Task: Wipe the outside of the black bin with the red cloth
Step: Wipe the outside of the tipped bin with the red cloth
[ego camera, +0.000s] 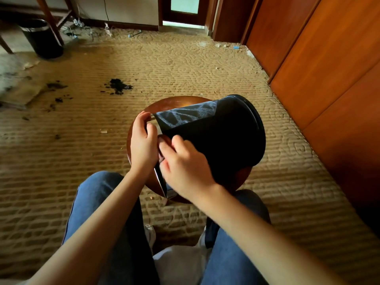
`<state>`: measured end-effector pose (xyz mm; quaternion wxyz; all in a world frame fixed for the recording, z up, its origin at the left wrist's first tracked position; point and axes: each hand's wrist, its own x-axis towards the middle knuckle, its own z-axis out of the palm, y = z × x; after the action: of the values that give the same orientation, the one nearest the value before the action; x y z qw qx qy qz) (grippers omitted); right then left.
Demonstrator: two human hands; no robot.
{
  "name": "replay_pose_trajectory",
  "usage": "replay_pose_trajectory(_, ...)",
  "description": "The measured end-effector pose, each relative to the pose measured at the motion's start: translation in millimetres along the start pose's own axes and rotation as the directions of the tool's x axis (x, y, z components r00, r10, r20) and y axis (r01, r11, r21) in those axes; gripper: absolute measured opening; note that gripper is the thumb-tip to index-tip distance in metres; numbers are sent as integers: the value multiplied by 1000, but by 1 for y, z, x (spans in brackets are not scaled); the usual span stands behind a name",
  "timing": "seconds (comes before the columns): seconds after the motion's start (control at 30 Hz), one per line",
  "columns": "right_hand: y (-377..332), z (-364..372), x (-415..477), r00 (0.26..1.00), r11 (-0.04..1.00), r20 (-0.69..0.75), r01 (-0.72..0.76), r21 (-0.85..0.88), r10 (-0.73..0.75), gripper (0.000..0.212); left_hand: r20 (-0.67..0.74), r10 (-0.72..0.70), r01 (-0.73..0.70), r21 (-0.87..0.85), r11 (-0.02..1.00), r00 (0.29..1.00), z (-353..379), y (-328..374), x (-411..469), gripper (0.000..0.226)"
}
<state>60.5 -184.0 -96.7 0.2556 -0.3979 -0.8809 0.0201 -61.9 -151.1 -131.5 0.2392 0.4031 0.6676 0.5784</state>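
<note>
The black bin (pixel 226 136) lies on its side on a round wooden stool (pixel 174 103), with its mouth towards me and its base pointing away to the right. A greyish liner sheet (pixel 185 116) covers part of its upper side. My left hand (pixel 143 142) grips the bin's rim at the mouth, and its fingertips pinch the liner's corner. My right hand (pixel 187 167) rests with curled fingers on the near side of the bin by the rim. A small piece of the red cloth (pixel 162 148) shows between my hands; my right hand hides the rest of it.
My jeans-clad knees are on either side of the stool. A second black bin (pixel 41 38) stands at the far left beside a table leg. Dark debris (pixel 119 86) lies on the beige carpet. Wooden wardrobe doors (pixel 318 68) line the right side. Cables lie along the back wall.
</note>
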Motion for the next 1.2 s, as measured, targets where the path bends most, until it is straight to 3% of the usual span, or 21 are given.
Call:
replay_pose_trajectory(0.07, 27, -14, 1, 1000, 1000, 5, -29, 5, 29, 45, -5, -9, 9, -2, 1000, 1000, 0, -2, -1, 39)
replay_pose_trajectory(0.13, 77, -33, 3, 978, 971, -44, -210, -112, 206, 43, -10, -29, 29, -22, 999, 1000, 1, -2, -5, 38)
replay_pose_trajectory(0.27, 134, -56, 1, 828, 811, -113, -561, -162, 550, 44, -23, -36, 34, -82, 996, 999, 2, 1, -12, 38)
replay_pose_trajectory(0.37, 90, -29, 5, 908, 877, -167, -416, -240, 385, 45, -27, -40, 38, -79, 996, 999, 2, 1, -10, 37)
replay_pose_trajectory(0.47, 23, -3, 4, 986, 985, -58, -162, -60, 159, 44, -30, -21, 19, -51, 999, 999, 1, 0, -6, 38)
replay_pose_trajectory(0.53, 6, -2, -2, 999, 999, -22, -46, 30, 46, 45, -24, -8, 7, -39, 999, 1000, -1, -2, -6, 37)
replay_pose_trajectory(0.6, 30, -16, -1, 996, 997, -26, -81, -2, 81, 43, -24, 3, -3, -24, 1000, 1000, -1, -3, -9, 37)
replay_pose_trajectory(0.67, 82, -32, 4, 972, 964, -50, -236, -119, 232, 42, -24, -6, 5, -38, 999, 1000, -1, -3, -11, 35)
replay_pose_trajectory(0.77, 146, -64, 11, 833, 811, -76, -551, -195, 548, 41, -11, 1, -2, -84, 996, 1000, 2, -1, -16, 31)
replay_pose_trajectory(0.8, 145, -64, 12, 818, 796, -91, -575, -192, 568, 40, -14, 5, -6, -93, 996, 1000, 3, -1, -17, 32)
replay_pose_trajectory(0.93, 52, -19, 12, 961, 942, -90, -275, -194, 262, 39, -21, 6, -7, -77, 997, 1000, 1, -2, -13, 40)
replay_pose_trajectory(1.03, -12, 1, 5, 999, 997, -12, -48, -65, 48, 39, -1, 47, -47, -45, 998, 999, -3, -5, -10, 47)
replay_pose_trajectory(1.1, 6, -9, 5, 998, 998, -1, -57, -18, 57, 40, -2, 60, -60, -24, 998, 998, -4, -7, -11, 48)
replay_pose_trajectory(1.2, 85, -37, 1, 958, 948, -35, -286, -142, 284, 42, -2, 49, -49, -34, 998, 999, -2, -6, -15, 47)
